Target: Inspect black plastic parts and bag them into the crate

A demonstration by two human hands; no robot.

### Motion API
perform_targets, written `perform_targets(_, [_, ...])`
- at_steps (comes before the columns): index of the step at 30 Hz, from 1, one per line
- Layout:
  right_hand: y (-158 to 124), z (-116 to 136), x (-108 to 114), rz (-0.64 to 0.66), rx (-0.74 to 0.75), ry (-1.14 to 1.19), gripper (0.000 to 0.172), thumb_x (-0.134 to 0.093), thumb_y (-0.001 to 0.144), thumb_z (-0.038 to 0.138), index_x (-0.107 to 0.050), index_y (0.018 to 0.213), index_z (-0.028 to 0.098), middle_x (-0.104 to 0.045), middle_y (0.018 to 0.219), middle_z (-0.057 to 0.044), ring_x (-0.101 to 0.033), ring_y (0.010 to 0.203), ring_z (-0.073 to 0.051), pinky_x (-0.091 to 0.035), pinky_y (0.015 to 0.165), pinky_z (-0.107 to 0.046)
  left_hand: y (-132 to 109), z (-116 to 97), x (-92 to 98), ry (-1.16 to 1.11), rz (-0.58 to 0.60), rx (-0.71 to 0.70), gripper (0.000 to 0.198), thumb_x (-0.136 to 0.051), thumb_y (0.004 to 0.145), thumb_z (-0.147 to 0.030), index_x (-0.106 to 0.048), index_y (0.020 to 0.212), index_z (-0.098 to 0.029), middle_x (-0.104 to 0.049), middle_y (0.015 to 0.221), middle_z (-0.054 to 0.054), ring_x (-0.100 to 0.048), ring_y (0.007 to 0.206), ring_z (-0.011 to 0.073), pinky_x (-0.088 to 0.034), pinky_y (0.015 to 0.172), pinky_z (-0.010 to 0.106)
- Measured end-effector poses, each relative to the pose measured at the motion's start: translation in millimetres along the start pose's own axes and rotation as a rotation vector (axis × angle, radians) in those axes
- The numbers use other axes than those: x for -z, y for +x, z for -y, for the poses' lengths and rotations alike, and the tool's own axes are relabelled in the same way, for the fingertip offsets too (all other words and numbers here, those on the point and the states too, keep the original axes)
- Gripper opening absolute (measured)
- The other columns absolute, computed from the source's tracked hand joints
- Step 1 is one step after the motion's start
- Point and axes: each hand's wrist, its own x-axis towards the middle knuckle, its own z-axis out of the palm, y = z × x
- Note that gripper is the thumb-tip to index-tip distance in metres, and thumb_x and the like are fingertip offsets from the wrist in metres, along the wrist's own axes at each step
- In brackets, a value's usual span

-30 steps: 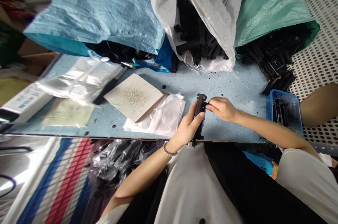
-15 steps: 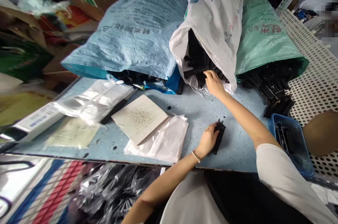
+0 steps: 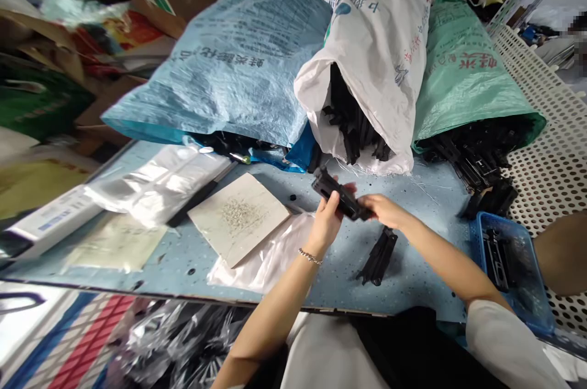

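Observation:
Both my hands hold one long black plastic part (image 3: 340, 196) above the blue table (image 3: 413, 279). My left hand (image 3: 327, 221) grips its middle from below, a bead bracelet on the wrist. My right hand (image 3: 384, 210) is closed on its right end. A second black part (image 3: 378, 256) lies flat on the table just below my hands. Behind them a white woven sack (image 3: 380, 65) lies open, full of the same black parts.
A blue sack (image 3: 229, 71) and a green sack (image 3: 463, 77) flank the white one, both spilling black parts. A card with small screws (image 3: 238, 215) and clear plastic bags (image 3: 257, 257) lie left of my hands. A blue basket (image 3: 513, 266) sits at the right beside a perforated white panel (image 3: 550, 150).
My right hand pulled a black part out of the white sack and brought it back. My left hand let go of the earlier part on the table and rose to grip the new one.

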Motion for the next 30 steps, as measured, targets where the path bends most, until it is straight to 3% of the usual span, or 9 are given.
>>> perform_targets(2, [-26.4,5.2,-3.2,-0.021,0.027,0.047,0.036,-0.038,0.108,0.029,-0.067,0.090,0.019,-0.071,0.084,-0.004,-0.069,0.076,-0.018,-0.058,0.070,-0.033,-10.0,-7.0,-13.4,0.007,0.041,0.046,0.067,-0.079,0.080,-0.055,-0.055,0.134,-0.023,-0.071,0.103,0.005,-0.067,0.086,0.0182,-0.055,0.081,0.034])
perform_targets(5, [-39.6,20.1,11.9,-0.300,0.207,-0.075,0.027,-0.041,0.108,0.034,-0.064,0.108,0.021,-0.071,0.105,-0.009,-0.066,0.099,-0.023,-0.054,0.089,-0.042,-30.6,-12.8,-24.0,0.097,0.044,0.084,0.056,-0.082,0.077,-0.051,-0.060,0.118,-0.019,-0.066,0.090,0.001,-0.059,0.070,0.0123,-0.050,0.066,0.026])
perform_targets(7, [-37.0,31.7,22.7,-0.398,0.379,-0.243,0.028,-0.046,0.106,0.043,-0.062,0.106,0.020,-0.068,0.105,-0.011,-0.062,0.101,-0.026,-0.052,0.089,-0.043,-41.7,-14.1,-25.4,0.157,0.065,0.124,0.049,-0.082,0.076,-0.053,-0.061,0.104,-0.018,-0.063,0.084,0.000,-0.056,0.066,0.0107,-0.047,0.062,0.025])
perform_targets(10, [-29.2,46.2,23.7,-0.319,0.473,-0.292,0.038,-0.045,0.105,0.053,-0.058,0.090,0.021,-0.063,0.088,-0.008,-0.057,0.090,-0.024,-0.049,0.081,-0.040,-50.9,-13.2,-24.4,0.250,0.082,0.143,0.045,-0.080,0.077,-0.054,-0.057,0.093,-0.019,-0.060,0.077,-0.002,-0.053,0.063,0.0105,-0.044,0.059,0.024])
perform_targets(16, [-36.3,49.9,-6.2,-0.086,0.190,0.225,0.051,-0.023,0.108,0.060,-0.048,0.084,0.023,-0.047,0.067,0.003,-0.047,0.060,-0.014,-0.042,0.060,-0.028,-52.5,-17.5,-24.0,0.330,-0.033,0.057,0.046,-0.080,0.077,-0.054,-0.058,0.098,-0.020,-0.057,0.071,-0.004,-0.052,0.059,0.0104,-0.042,0.055,0.023])
perform_targets(20, [-61.0,43.2,-20.0,-0.118,0.502,-0.231,0.048,-0.036,0.106,0.060,-0.058,0.089,0.020,-0.059,0.082,-0.004,-0.052,0.078,-0.019,-0.043,0.068,-0.032,-49.8,-31.3,-26.4,0.160,-0.092,0.158,0.050,-0.082,0.073,-0.056,-0.059,0.099,-0.020,-0.060,0.076,-0.003,-0.053,0.059,0.0093,-0.044,0.053,0.022])
perform_targets(24, [-78.0,41.9,-30.6,-0.122,0.750,-0.593,0.037,-0.047,0.107,0.044,-0.061,0.084,0.019,-0.059,0.078,-0.006,-0.048,0.075,-0.021,-0.039,0.064,-0.035,-49.9,-38.5,-31.6,0.072,-0.034,0.343,0.062,-0.087,0.068,-0.055,-0.061,0.111,-0.018,-0.059,0.075,-0.002,-0.051,0.057,0.0094,-0.040,0.049,0.021])
perform_targets(27, [-83.9,44.8,-41.9,-0.067,0.637,-0.385,0.040,-0.043,0.107,0.043,-0.058,0.079,0.020,-0.057,0.075,-0.005,-0.049,0.074,-0.020,-0.041,0.066,-0.034,-62.1,-36.4,-33.1,0.127,-0.039,0.326,0.059,-0.083,0.072,-0.058,-0.062,0.109,-0.018,-0.059,0.076,-0.001,-0.051,0.058,0.0104,-0.042,0.051,0.023])
perform_targets(30, [-88.0,48.5,-53.6,0.060,0.290,0.094,0.049,-0.029,0.109,0.052,-0.052,0.079,0.021,-0.049,0.067,0.000,-0.046,0.063,-0.016,-0.042,0.059,-0.031,-83.8,-34.5,-28.7,0.340,-0.117,-0.051,0.056,-0.085,0.071,-0.056,-0.062,0.109,-0.021,-0.063,0.088,0.003,-0.058,0.071,0.0152,-0.049,0.063,0.027])
